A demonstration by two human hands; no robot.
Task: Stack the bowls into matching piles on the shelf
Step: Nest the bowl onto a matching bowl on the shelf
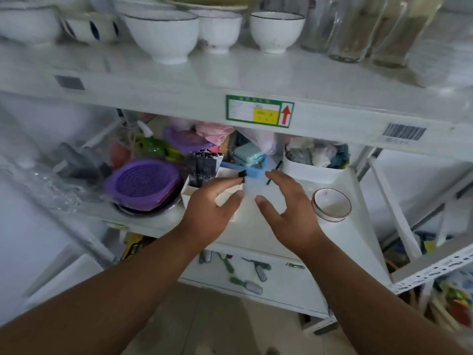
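Nearest me, my left hand (212, 203) and my right hand (286, 208) reach out side by side over the lower shelf (256, 234), fingers spread loosely, palms facing each other, holding nothing. I judge I have them wide like this so I can take a bowl with both. At three o'clock from my right hand, just beside it, a small brown-rimmed bowl (331, 204) sits alone and upright on the same shelf, apart from the others. At nine o'clock of my left hand lies a purple ribbed lid (143, 184) on a metal pan. Farther off, at twelve o'clock, the upper shelf (230, 73) carries the white dark-rimmed bowls (163, 34), standing singly in a loose row, unstacked, with tall glasses (358, 29) at their right.
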